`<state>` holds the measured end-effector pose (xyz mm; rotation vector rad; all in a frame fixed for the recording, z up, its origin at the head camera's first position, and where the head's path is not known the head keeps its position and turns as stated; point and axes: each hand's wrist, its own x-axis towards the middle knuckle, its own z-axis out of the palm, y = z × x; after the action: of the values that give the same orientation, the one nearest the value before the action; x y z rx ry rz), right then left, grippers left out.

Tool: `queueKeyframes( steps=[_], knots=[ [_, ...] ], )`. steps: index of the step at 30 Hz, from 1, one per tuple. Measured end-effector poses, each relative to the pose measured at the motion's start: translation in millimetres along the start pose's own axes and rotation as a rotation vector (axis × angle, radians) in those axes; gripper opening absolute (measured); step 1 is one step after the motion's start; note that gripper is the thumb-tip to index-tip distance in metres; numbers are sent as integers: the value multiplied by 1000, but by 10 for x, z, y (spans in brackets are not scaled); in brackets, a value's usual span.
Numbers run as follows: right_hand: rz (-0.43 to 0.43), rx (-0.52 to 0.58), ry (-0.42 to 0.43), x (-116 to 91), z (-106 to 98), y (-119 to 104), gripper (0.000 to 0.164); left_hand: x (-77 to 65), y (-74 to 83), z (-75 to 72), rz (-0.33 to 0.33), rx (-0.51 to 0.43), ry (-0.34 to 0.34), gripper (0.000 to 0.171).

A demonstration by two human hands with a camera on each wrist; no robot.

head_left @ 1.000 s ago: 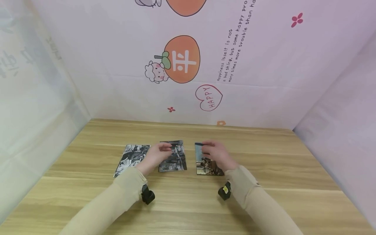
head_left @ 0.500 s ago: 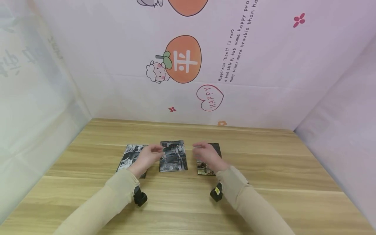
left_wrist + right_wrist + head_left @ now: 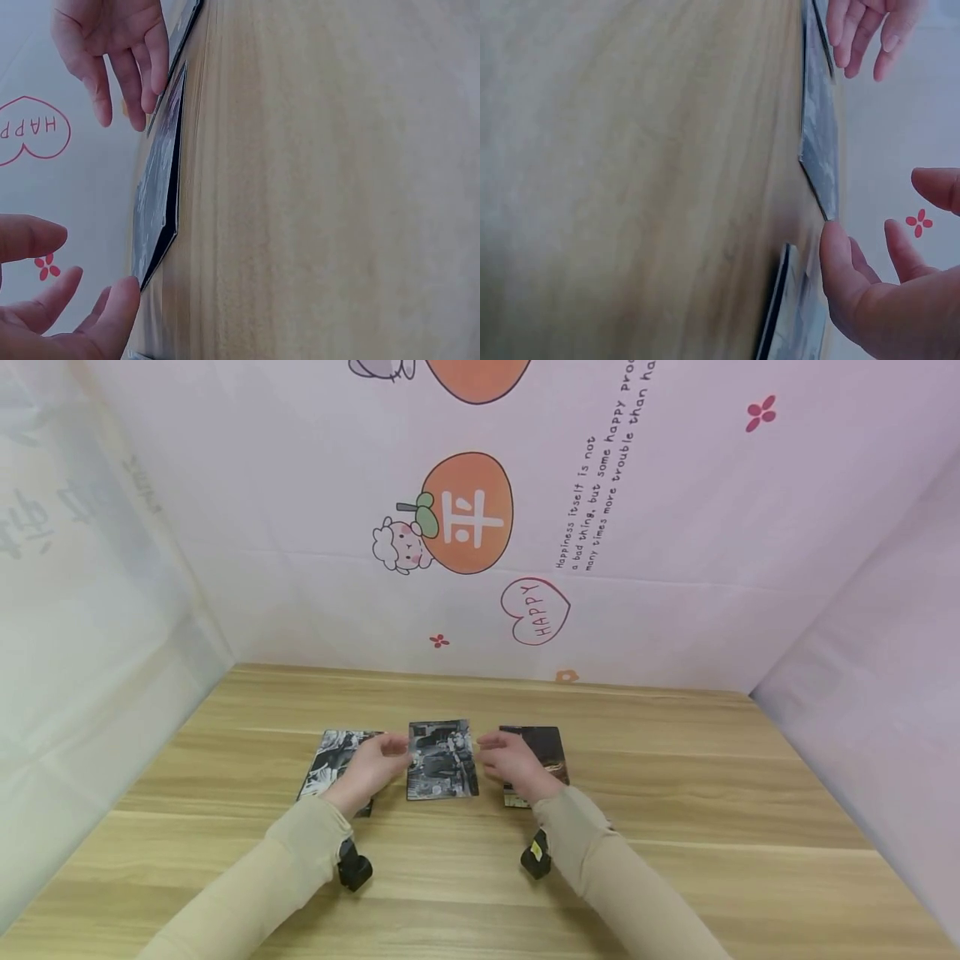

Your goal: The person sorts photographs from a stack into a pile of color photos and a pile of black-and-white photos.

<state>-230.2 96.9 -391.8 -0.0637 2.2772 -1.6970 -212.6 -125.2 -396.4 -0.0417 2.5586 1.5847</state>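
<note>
A black-and-white picture card [image 3: 441, 768] lies between my two hands on the wooden table. My left hand [image 3: 367, 768] hovers at its left side, over part of another black-and-white card [image 3: 330, 762]. To its right, my right hand [image 3: 516, 765] covers part of a darker, coloured picture card [image 3: 546, 747]. Both hands have loosely bent fingers and grip nothing. In the left wrist view, the middle card [image 3: 159, 187] shows a dark gap under its near edge. Fingertips of each hand come close to that card; whether they touch it I cannot tell.
Wood-grain table [image 3: 442, 877] stretches out in front of and beside the cards. A printed cloth [image 3: 315, 610] hangs behind the table, with pale cloth walls on the left and right. A small black camera sits on each wrist.
My left hand has drawn back left off the middle card to its left side. My right hand has shifted left from the right card toward the middle card's right edge.
</note>
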Motion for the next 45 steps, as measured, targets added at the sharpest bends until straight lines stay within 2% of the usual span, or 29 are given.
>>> queueKeyframes(
  steps=[6, 13, 28, 36, 39, 45],
  knots=[
    [23, 15, -13, 42, 43, 17, 44, 9, -15, 14, -35, -56, -15, 42],
    [35, 37, -42, 85, 52, 11, 48, 27, -37, 18, -35, -89, -33, 42],
    [38, 57, -31, 111, 69, 43, 47, 40, -42, 54, -37, -84, -39, 43],
    [22, 63, 12, 107, 113, 45, 44, 34, -43, 80, -8, -70, -12, 41],
    [25, 58, 40, 105, 128, 45, 42, 27, -43, 86, -14, -58, -10, 41],
    [32, 108, 34, 109, 120, 47, 40, 23, -42, 83, -30, -45, 11, 40]
  ],
)
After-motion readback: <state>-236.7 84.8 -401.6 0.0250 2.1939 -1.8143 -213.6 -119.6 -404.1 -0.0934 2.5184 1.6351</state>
